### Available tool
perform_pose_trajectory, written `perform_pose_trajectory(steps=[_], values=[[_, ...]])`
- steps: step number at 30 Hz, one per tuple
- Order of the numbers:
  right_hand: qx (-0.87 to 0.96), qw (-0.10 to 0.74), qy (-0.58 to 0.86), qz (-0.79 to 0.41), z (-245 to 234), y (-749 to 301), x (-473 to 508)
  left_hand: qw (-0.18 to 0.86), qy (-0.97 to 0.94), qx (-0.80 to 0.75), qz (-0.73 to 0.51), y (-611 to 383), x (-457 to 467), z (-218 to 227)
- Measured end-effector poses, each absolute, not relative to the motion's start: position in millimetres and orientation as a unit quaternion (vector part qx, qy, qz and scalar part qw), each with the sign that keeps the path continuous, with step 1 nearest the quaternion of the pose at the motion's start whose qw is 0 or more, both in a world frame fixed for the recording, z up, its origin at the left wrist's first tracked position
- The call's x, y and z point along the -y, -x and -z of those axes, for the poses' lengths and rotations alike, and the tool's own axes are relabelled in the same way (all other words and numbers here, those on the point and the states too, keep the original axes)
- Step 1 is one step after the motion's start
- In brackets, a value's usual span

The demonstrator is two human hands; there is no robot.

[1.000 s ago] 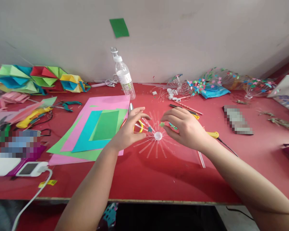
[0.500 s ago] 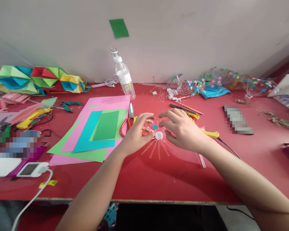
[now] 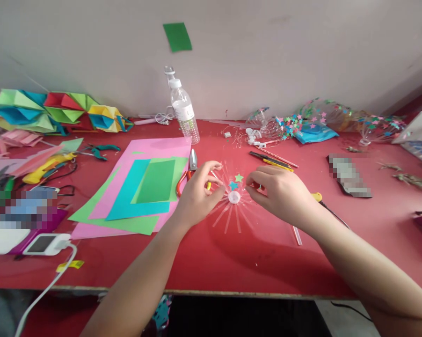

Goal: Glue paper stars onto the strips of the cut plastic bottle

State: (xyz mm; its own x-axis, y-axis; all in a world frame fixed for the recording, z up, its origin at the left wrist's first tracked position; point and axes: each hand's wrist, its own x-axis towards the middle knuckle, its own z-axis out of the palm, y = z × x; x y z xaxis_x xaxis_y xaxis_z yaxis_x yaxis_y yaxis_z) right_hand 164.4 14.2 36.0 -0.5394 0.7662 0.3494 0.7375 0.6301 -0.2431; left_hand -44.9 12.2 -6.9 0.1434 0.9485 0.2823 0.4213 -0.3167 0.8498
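Note:
A clear plastic bottle top, cut into strips that fan out flat around its neck, lies on the red table between my hands. A blue paper star and a light green star sit on its far strips. My left hand is at its left side, fingers curved and thumb apart, with nothing visible between them. On the right, my right hand has its fingertips closed in a pinch over the strips; what they hold is hidden. Orange-handled scissors lie partly behind my left hand.
Colored paper sheets are stacked at left. Plastic bottles stand near the wall. A box cutter and a yellow handle with a black cord lie at right. Star-covered plastic strips are at the back; a phone lies farther right.
The light green star now shows beside the blue one. My right hand has shifted right and its spread fingers have closed together. My left hand stays in nearly the same place.

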Motion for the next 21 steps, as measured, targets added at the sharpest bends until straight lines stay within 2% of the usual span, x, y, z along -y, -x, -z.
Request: perform_pose_trajectory(steps=[6,14,21], values=[[0.886,0.197,0.419,-0.019,-26.8,-163.0,-22.8,0.146,-0.762,-0.466,-0.426,48.0,-17.2,10.3],[0.886,0.214,0.410,-0.039,-23.4,-158.9,-21.8,0.138,-0.791,-0.430,-0.412,43.4,-15.5,13.0],[0.888,0.223,0.393,-0.083,-31.5,-161.0,-17.8,0.109,-0.754,-0.445,-0.470,45.0,-14.0,8.1]])
